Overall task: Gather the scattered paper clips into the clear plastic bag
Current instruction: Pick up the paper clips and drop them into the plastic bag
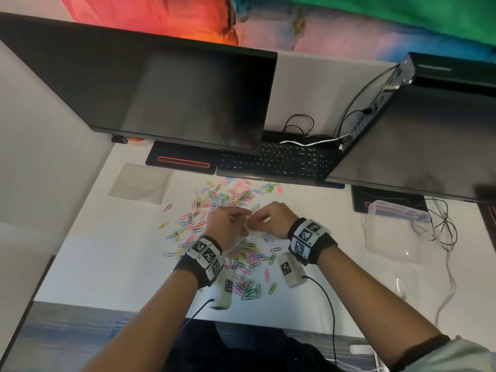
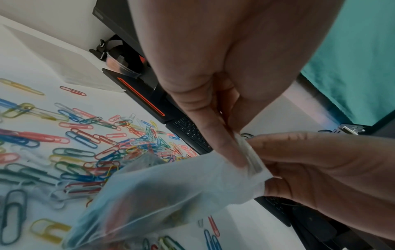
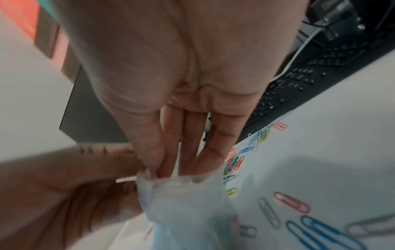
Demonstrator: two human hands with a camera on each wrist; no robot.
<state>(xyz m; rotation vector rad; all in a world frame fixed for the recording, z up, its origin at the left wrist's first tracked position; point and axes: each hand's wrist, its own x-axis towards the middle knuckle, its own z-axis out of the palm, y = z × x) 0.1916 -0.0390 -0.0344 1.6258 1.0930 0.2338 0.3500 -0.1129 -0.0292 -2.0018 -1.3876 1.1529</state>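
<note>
Many coloured paper clips [image 1: 222, 197] lie scattered over the white desk [image 1: 107, 251], also around my wrists. Both hands meet above the pile and hold the clear plastic bag [image 1: 252, 208] by its top edge. My left hand [image 1: 236, 221] pinches the bag's zip strip [image 2: 250, 157] between thumb and fingers. My right hand [image 1: 261, 220] pinches the same rim [image 3: 177, 179] from the other side. The bag [image 2: 160, 194] hangs down toward the clips [image 2: 85, 140]. Coloured shapes show through it; I cannot tell whether they are inside.
A black keyboard [image 1: 281, 159] and two dark monitors [image 1: 161, 89] [image 1: 429, 135] border the far side. A flat clear sheet [image 1: 139, 183] lies at the back left. At the right stands a clear plastic box [image 1: 397, 213] beside loose cables [image 1: 442, 229].
</note>
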